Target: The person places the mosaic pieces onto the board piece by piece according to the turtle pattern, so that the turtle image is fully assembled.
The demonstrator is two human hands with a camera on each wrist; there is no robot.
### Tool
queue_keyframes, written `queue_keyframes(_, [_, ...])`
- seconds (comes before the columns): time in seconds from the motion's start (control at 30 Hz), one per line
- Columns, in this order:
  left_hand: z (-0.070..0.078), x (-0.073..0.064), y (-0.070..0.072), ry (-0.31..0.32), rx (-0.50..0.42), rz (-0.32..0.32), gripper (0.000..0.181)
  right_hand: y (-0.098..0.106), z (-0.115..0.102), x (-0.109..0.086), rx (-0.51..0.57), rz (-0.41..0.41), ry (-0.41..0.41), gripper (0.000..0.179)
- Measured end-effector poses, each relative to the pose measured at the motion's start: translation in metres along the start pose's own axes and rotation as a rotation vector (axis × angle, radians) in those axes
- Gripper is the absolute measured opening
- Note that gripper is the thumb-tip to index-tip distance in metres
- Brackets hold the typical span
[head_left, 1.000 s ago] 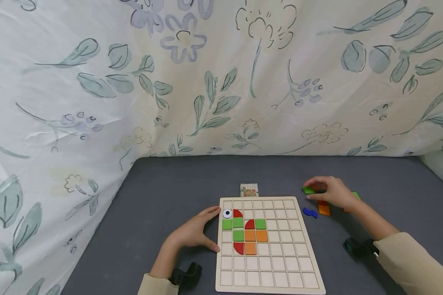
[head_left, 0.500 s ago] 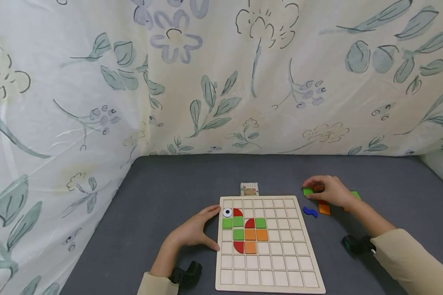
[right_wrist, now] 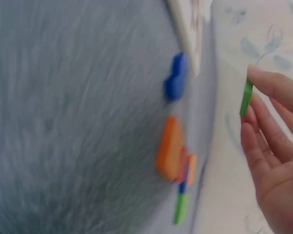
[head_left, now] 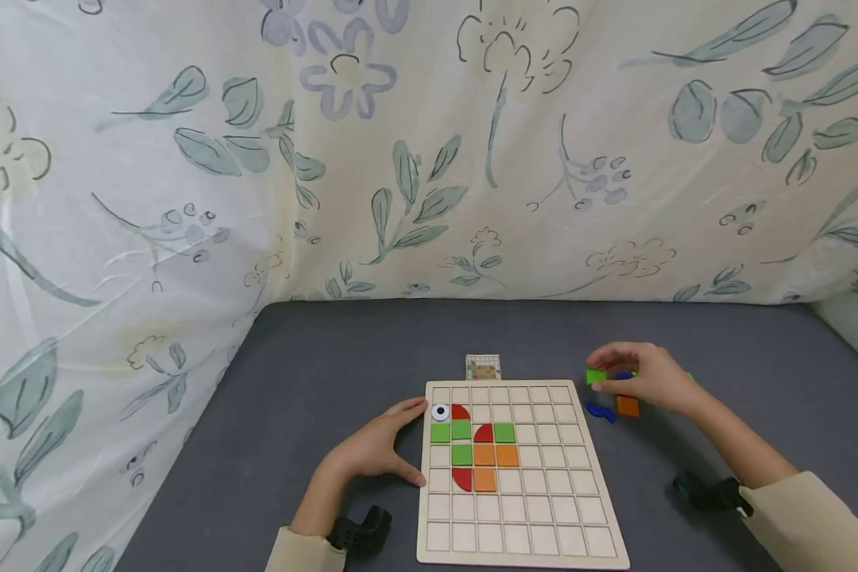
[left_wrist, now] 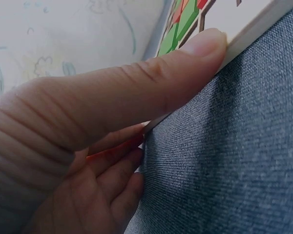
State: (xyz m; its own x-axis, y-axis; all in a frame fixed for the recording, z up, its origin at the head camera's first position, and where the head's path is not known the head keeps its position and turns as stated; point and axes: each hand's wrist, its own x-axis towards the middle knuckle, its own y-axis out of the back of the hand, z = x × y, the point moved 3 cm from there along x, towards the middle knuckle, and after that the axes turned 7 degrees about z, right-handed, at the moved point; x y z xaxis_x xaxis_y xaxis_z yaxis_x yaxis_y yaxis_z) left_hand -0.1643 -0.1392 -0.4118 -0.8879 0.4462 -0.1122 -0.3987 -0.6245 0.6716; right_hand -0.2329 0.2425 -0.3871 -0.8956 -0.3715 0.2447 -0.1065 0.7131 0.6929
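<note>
My right hand [head_left: 651, 377] pinches a green square tile [head_left: 596, 376] between thumb and fingers, above the loose pieces to the right of the board. The right wrist view shows this green tile [right_wrist: 246, 97] edge-on, lifted off the table. My left hand [head_left: 372, 449] rests at the left edge of the wooden grid board [head_left: 543, 524], fingers and thumb spread along it. Its thumb [left_wrist: 205, 44] touches the board's edge. On the board's left part lie red quarter-round, green and orange square tiles and a white eye tile [head_left: 440, 412].
A small picture card [head_left: 482, 367] lies behind the board. Right of the board are a blue wavy piece [head_left: 600, 411], an orange tile [head_left: 627, 406] and several other coloured pieces, partly hidden by my right hand. A patterned cloth [head_left: 429, 159] hangs behind the dark table.
My right hand has picked up the green tile, raising it off the table and shifting slightly. Blue shows beneath my right fingers now. The left hand and board keep their places.
</note>
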Motion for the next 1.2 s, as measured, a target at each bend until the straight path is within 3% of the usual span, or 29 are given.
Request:
queue_keyframes(0.27, [0.0, 0.0, -0.002, 0.03, -0.017, -0.002, 0.104, -0.021, -0.049, -0.015, 0.112, -0.081, 0.077, 0.029])
queue_keyframes(0.47, [0.001, -0.001, -0.004, 0.024, -0.013, 0.002, 0.105, -0.039, -0.081, -0.023, 0.167, -0.183, 0.06, 0.031])
queue_keyframes(0.63, [0.002, -0.001, -0.005, 0.024, -0.014, 0.005, 0.104, -0.054, -0.1, -0.028, 0.219, -0.21, 0.07, 0.028])
queue_keyframes(0.87, [0.002, -0.003, -0.007, 0.022, -0.02, 0.005, 0.104, -0.079, -0.111, -0.039, 0.192, -0.259, 0.082, 0.025])
queue_keyframes(1.2, [0.0, -0.003, -0.008, 0.04, -0.008, 0.009, 0.105, -0.101, -0.109, -0.048, 0.167, -0.269, 0.101, 0.025])
